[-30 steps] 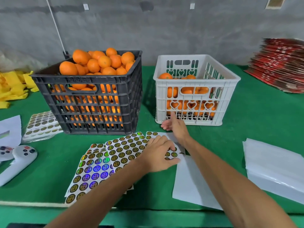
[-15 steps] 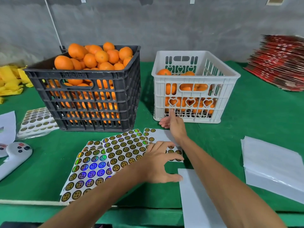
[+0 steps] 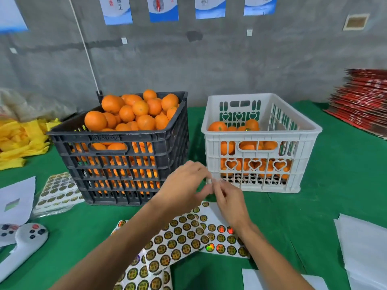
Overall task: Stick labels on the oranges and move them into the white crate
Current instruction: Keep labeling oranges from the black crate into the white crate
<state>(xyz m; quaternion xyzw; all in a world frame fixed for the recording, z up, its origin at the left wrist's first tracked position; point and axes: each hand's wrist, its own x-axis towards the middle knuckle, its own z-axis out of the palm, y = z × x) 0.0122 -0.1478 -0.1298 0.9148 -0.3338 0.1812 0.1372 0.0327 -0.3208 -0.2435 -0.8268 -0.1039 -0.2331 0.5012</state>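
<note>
Green baize carries the label sheets (image 3: pixel 184 237) at 6 o'clock; above them, the left hand (image 3: pixel 184 185) and right hand (image 3: pixel 228 199) meet fingertip to fingertip, blurred, perhaps pinching a label; grip unclear.

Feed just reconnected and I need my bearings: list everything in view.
black plastic crate: one, heaped with oranges, left-centre
white plastic crate: one, partly filled, right-centre
round label sheets: several, gold and holographic, front centre
more label sheets: a stack, far left
white game controller: one, front left
yellow cloth: a pile, back left
red flat cartons: a stack, back right
white paper sheets: a stack, front right
left hand, right hand: fingertips together above the sheets; blurred
</note>
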